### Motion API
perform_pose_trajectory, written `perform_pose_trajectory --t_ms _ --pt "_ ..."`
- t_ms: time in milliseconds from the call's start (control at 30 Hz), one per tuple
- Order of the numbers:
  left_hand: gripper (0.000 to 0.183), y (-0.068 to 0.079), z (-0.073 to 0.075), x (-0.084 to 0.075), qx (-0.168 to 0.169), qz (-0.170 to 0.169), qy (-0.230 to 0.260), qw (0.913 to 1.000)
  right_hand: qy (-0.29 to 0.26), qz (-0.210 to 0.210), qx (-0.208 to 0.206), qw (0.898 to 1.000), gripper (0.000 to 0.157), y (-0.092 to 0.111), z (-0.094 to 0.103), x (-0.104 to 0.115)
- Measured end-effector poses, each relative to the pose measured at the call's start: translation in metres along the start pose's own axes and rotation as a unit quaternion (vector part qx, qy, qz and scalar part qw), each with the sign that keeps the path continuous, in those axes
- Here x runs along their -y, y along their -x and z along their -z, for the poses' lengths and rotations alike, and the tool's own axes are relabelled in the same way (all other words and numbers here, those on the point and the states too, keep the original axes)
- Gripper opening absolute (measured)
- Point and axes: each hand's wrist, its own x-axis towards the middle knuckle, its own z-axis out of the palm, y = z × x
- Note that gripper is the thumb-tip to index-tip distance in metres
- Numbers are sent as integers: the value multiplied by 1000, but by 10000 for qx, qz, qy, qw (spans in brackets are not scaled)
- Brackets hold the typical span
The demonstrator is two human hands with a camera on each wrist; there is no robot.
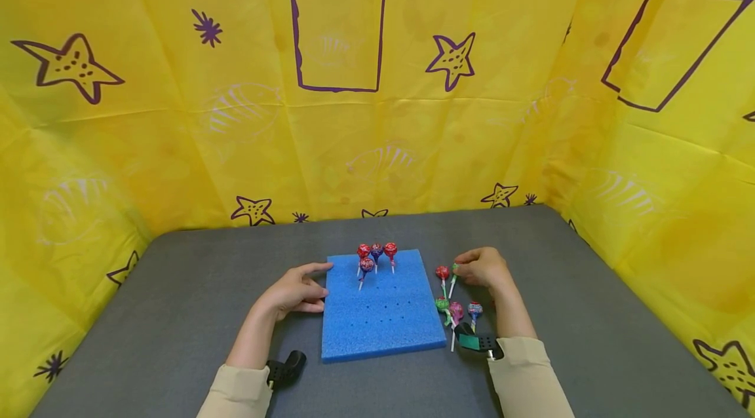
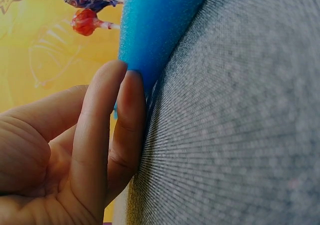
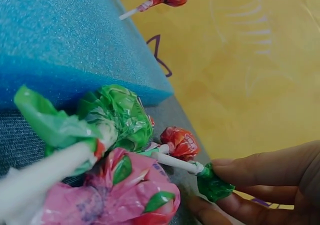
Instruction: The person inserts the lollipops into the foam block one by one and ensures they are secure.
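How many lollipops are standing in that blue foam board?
4 in the foam board, near its far edge: left red lollipop, middle purple lollipop, right red lollipop, and nearer purple-red lollipop. None looks hidden.

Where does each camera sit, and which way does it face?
Head: on the head, facing forward and down at the blue board and lollipops; both forearms, left grip and right grip show.
Left wrist: on that wrist, facing the board's edge; the left grip shows.
Right wrist: on that wrist, facing lollipops beside the board; the right grip, pinching a green lollipop, shows.
Shared by head and right wrist: that pinched lollipop.
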Motion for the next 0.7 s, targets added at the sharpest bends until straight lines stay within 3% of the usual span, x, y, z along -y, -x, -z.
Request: perform_pose_trajectory --t_ms 333,700 --pt "62 0 0 -1 6 12 -11 10000 -264 124 -110 9995 33 3 3 3" --pt "62 -2 -1 0 -86 50 -43 9999 -71 491 -473 9976 36 5 5 10"
